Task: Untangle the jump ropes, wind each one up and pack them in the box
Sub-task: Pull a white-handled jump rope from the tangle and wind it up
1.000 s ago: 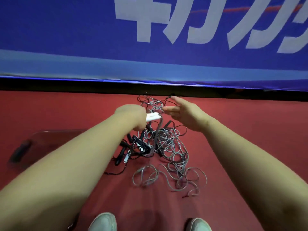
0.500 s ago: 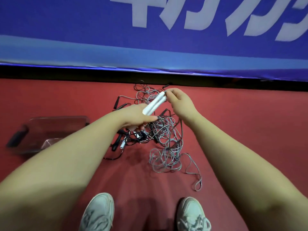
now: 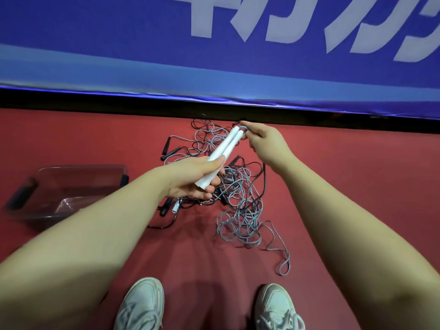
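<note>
A tangle of grey and black jump ropes (image 3: pixel 238 206) lies on the red floor ahead of me. My left hand (image 3: pixel 192 182) grips the lower ends of two white handles (image 3: pixel 223 148) held side by side, raised above the pile. My right hand (image 3: pixel 264 141) pinches the grey cord where it leaves the handles' far tips. Black handles (image 3: pixel 170 148) lie at the pile's left edge. The clear plastic box (image 3: pixel 71 186) with black side grips stands on the floor to the left, apart from the ropes.
A blue banner with white lettering (image 3: pixel 214 55) hangs along the back, with a dark gap beneath it. My two white shoes (image 3: pixel 142 303) stand near the bottom edge. Red floor stretches to the right of the pile.
The white handles came up from the pile into view, held in my left hand. My right hand went from open beside them to pinching the cord at their tips.
</note>
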Demonstrator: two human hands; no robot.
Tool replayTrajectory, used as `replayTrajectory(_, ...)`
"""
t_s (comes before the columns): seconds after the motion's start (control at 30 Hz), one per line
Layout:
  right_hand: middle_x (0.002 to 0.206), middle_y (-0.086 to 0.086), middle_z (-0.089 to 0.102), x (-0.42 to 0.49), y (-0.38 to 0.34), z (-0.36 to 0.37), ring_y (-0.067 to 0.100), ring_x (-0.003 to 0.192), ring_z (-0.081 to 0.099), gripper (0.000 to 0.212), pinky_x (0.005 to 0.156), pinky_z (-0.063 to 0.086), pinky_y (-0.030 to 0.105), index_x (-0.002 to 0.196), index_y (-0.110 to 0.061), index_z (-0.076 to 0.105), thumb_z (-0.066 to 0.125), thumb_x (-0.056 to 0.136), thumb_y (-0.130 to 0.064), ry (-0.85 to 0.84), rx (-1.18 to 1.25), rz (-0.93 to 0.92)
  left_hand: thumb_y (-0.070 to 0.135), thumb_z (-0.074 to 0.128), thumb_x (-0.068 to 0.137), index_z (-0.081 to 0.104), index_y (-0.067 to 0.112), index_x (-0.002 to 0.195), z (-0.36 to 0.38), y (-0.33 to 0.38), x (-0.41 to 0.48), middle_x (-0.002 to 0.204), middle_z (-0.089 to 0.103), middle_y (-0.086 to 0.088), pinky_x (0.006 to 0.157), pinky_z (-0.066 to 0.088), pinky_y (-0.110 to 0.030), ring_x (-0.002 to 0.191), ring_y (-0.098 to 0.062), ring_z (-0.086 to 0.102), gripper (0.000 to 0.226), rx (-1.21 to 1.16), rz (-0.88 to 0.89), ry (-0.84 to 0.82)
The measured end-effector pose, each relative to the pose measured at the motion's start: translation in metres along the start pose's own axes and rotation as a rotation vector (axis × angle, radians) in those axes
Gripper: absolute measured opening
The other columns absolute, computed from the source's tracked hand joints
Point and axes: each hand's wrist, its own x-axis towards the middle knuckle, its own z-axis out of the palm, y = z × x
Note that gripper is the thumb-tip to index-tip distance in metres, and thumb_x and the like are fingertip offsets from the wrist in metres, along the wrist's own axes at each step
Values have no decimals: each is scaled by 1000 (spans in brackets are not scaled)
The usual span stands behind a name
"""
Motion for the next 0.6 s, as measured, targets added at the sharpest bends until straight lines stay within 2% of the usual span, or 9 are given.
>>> replayTrajectory(0.1,71,-5,55,0,-3,5,8,57,46,37,54,38,17,135,-19,48,41,99,-16,11,86,39,47,47,95,53,15,98,1,1,3,62,44,4,47,34,-19,47,-8,35,33,-11,39,30)
replayTrajectory(0.2,71,-3,56,-1,2,10,9,55,45,29,55,39,20,126,-11,52,39,101,-17,-20,214,98,40,49,96,47,16,90,1,1,8,58,40,7,40,29,-15,44,-5,29,25,-3,117,108)
replayTrajectory(0.27,68,-3,51,-7,10,11,10,58,44,26,61,38,23,109,-9,59,36,102,-20,-72,119,94,36,51,96,47,16,87,0,0,10,59,40,6,38,29,-14,42,-4,30,22,-25,160,171)
replayTrajectory(0.33,69,-4,47,-13,16,12,12,64,44,25,68,39,27,103,-15,59,35,102,-22,-94,41,97,36,52,96,48,17,88,-1,-2,13,61,40,5,39,31,-15,42,-4,33,21,-16,191,233)
replayTrajectory(0.43,72,-3,47,-19,13,16,14,65,45,20,59,39,24,114,-15,50,35,101,-19,-67,51,86,37,53,95,49,16,90,0,-1,18,62,44,4,48,41,-18,51,-7,44,22,-84,221,303)
replayTrajectory(0.53,70,-3,50,-21,5,23,13,59,44,11,54,37,24,107,-15,46,38,100,-18,-71,84,59,36,55,94,51,13,85,-1,10,23,67,54,2,67,52,-22,70,-11,63,25,-302,263,427)
replayTrajectory(0.6,69,-5,50,-22,1,25,12,60,44,17,55,35,25,102,-13,52,38,100,-22,-81,70,55,32,55,95,51,11,86,-5,14,25,76,59,-2,76,49,-26,77,-14,63,24,-329,302,490)
